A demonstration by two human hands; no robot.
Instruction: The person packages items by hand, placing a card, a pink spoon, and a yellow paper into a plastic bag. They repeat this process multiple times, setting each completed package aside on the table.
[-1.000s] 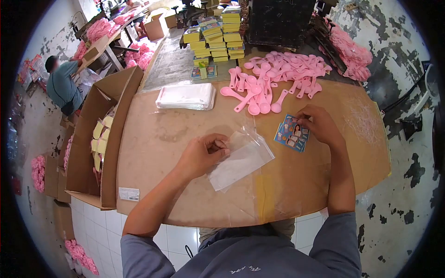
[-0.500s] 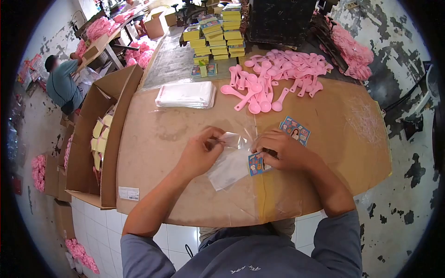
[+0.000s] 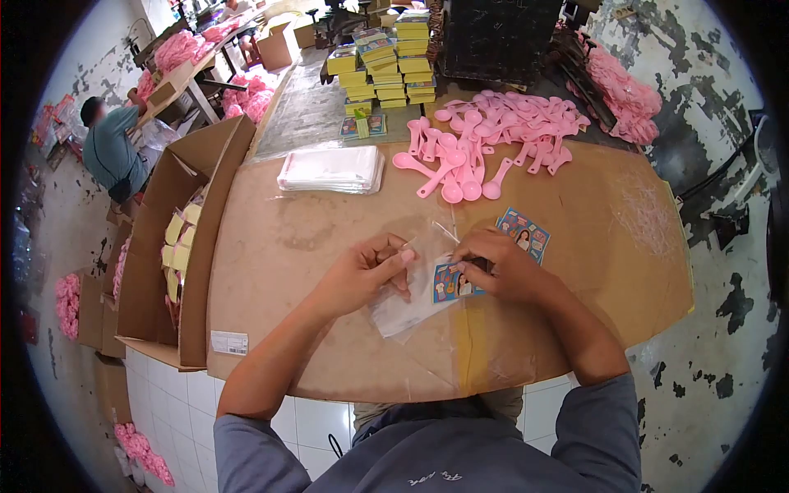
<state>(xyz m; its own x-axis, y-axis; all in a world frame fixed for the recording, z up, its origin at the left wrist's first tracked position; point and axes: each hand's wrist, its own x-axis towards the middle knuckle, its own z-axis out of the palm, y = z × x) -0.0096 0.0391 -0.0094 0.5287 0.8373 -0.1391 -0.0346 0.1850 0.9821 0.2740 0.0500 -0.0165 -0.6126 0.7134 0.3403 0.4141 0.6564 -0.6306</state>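
A: Hand status?
B: Bag edge was pinched in the left hand (image 3: pixel 383 269), thumb and fingers nearly closed. Printed card (image 3: pixel 446 283) was gripped by the right hand (image 3: pixel 491 261), fingers curled over its right part.
A: Where was the clear plastic bag (image 3: pixel 404 315)?
B: Laid at a slant on the cardboard sheet (image 3: pixel 271 287), between the hands. Card's left part was placed at the bag; whether any of it was inside can't be told.
A: Other cards?
B: Loose blue cards (image 3: pixel 530 232) were left just beyond the right hand, slightly fanned. Card stacks (image 3: pixel 378 66) were piled at the far side, one banded bundle (image 3: pixel 362 126) set in front of them.
A: Rest of the surface?
B: Pink plastic scoops (image 3: pixel 468 156) were heaped beyond the hands, some overlapped. Pile of clear bags (image 3: pixel 329 170) was set to their left. Open carton (image 3: pixel 215 222) was positioned along the left edge, pale yellow pieces (image 3: pixel 176 242) inside. White label (image 3: pixel 228 343) was seen near that carton, yellow tape (image 3: pixel 471 353) nearer the front edge.
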